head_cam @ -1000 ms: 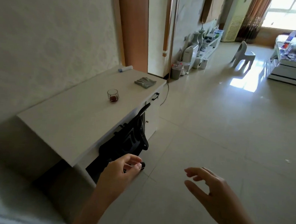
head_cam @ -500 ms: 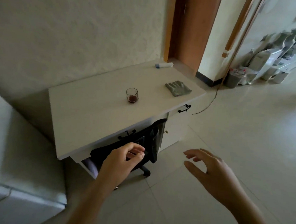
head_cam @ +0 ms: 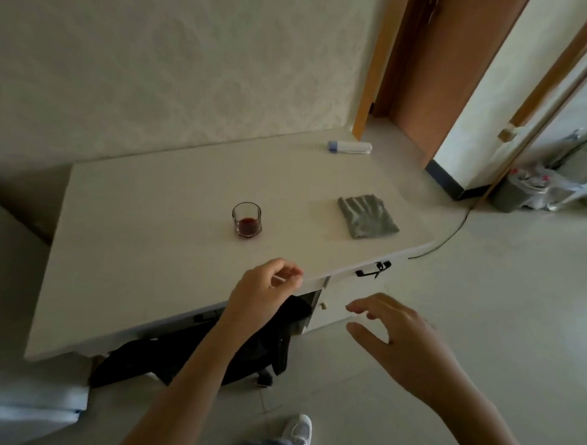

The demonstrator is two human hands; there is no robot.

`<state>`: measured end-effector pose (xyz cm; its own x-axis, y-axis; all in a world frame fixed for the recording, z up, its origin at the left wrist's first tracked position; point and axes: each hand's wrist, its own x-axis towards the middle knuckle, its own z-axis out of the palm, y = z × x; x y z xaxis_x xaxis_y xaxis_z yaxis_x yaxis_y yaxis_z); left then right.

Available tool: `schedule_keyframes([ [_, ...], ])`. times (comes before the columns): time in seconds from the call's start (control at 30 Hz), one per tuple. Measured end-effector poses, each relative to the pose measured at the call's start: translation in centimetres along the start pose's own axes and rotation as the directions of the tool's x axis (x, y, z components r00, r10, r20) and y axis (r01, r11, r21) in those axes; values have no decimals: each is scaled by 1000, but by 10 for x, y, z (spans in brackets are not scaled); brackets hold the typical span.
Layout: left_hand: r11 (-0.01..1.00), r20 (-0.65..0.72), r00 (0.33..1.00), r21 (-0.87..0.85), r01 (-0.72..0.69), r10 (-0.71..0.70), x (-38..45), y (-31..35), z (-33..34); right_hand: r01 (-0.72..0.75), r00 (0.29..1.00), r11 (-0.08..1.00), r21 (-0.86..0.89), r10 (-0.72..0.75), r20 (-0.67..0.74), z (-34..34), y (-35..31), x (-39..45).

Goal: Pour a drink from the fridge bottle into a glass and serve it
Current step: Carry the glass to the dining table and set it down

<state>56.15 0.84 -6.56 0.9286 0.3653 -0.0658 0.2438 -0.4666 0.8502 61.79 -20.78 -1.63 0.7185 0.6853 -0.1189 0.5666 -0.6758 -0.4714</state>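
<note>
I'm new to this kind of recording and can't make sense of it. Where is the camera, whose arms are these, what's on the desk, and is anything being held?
There is no machine here. A person wears a wide-angle camera on the head, looking forward and down, so the two bare arms reaching in from the bottom are their own. The left hand hovers at the front edge of a white desk, fingers loosely curled, and it seems to hold nothing. The right hand hangs over the floor with fingers spread, also empty. On the desk stand a small glass with a little dark red drink at the bottom, a grey glove lying flat to its right, and a white tube with a blue cap near the wall. A black chair is tucked underneath.
</note>
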Motion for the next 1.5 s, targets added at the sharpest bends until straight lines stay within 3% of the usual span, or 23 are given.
schedule_keyframes([
  [0.17,999,-61,997,9,45,-44,52,9,3,87,994,996,25,-89,68,-8,17,74],
  [0.3,986,-175,971,-2,167,-165,56,-15,-12,235,960,971,31,-237,149,0,13,141],
  [0.47,930,-369,856,-92,355,-363,49,-42,-26,430,884,902,-28,-414,216,21,8,240],
  [0.6,875,-449,760,-121,469,-469,66,-46,-29,517,834,851,-94,-476,280,47,0,314],
  [0.8,809,-481,679,-122,575,-554,97,-58,-21,560,777,821,-111,-473,416,96,-10,389],
  [1.07,744,-529,564,-217,632,-634,106,-80,-21,592,700,798,-116,-437,565,142,-19,423],
  [1.5,747,-572,528,-253,615,-628,88,-80,-26,565,717,821,-81,-441,539,148,-26,424],
])
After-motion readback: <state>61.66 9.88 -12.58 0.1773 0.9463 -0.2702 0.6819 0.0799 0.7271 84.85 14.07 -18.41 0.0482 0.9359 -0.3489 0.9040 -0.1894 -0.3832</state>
